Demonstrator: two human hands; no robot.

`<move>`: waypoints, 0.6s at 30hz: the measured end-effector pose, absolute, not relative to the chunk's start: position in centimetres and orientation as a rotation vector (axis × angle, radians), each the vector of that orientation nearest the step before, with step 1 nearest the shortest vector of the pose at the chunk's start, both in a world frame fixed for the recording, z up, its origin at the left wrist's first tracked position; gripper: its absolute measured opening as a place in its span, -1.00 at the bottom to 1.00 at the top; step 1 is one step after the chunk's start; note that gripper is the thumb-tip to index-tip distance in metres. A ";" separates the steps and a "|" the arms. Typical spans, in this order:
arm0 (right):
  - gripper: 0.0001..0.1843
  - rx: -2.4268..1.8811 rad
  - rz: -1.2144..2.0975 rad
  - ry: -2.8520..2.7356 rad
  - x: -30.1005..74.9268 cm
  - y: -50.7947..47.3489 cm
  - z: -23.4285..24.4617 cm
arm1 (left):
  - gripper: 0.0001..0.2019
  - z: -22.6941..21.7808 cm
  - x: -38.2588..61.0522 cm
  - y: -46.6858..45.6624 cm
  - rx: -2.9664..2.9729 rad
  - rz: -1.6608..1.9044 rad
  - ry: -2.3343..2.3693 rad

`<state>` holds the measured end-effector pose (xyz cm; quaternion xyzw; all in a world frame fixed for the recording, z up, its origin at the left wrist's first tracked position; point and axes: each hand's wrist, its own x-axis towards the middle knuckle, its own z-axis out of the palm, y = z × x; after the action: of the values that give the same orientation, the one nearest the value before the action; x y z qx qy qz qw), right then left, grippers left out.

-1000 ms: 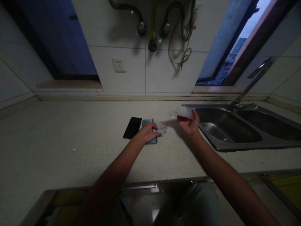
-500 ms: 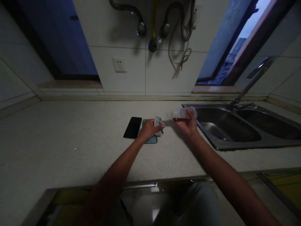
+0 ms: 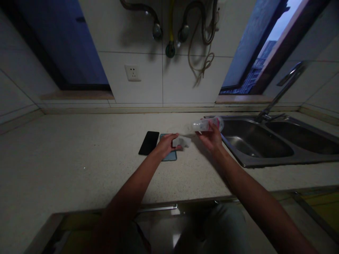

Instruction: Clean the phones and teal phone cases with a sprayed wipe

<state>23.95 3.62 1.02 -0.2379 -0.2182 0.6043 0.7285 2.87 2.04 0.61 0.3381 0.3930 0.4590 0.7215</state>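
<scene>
Over the middle of the worktop (image 3: 92, 148), toward its back edge, the right hand (image 3: 211, 137) grips a clear bottle (image 3: 201, 125) laid nearly on its side, one end pointing left and the other over the near-left corner region of the sink (image 3: 304, 158). The left hand (image 3: 168, 143) pinches a pale, creased scrap (image 3: 182, 140) between thumb and fingers, above the right part of a blue case (image 3: 169, 156); whether the scrap is paper or film I cannot tell.

The handling looks midway, as I judge it: bottle and scrap are both lifted off the worktop and apart from each other, and neither is set down. The phone (image 3: 148, 143) lies flat, just left of the case and out of it, with both hands off it.

Of the containers, the bottle shows some pink toward its right end; its wall is see-through, yet the light is too dim and the picture too blurred to tell whether it holds liquid or is capped. A faint, hazy patch at its left end cannot be made out. The case lies flat, its upper part hidden by the left hand. The sink, let into the worktop's right side, has two bowls, with a tap (image 3: 280, 93) behind.
</scene>
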 end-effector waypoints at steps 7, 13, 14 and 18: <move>-0.63 -0.542 1.009 -0.864 21.8 2.1 1.8 | -0.75 0.1 3.2 2.2 0.475 1.080 0.797; -0.63 -0.737 0.955 -1.198 20.5 0.6 0.8 | -0.66 0.1 3.5 2.3 0.463 1.054 0.728; -0.62 -0.727 0.948 -1.183 20.4 0.4 0.8 | -0.64 0.1 3.6 2.3 0.446 1.044 0.729; -0.61 -0.698 0.905 -1.138 20.6 0.0 1.4 | -0.62 0.2 3.4 2.6 0.378 0.979 0.723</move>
<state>20.62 -0.02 1.37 -0.3122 -0.5092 0.4051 0.6922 3.39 2.63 0.15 0.1763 0.3377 0.4569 0.8038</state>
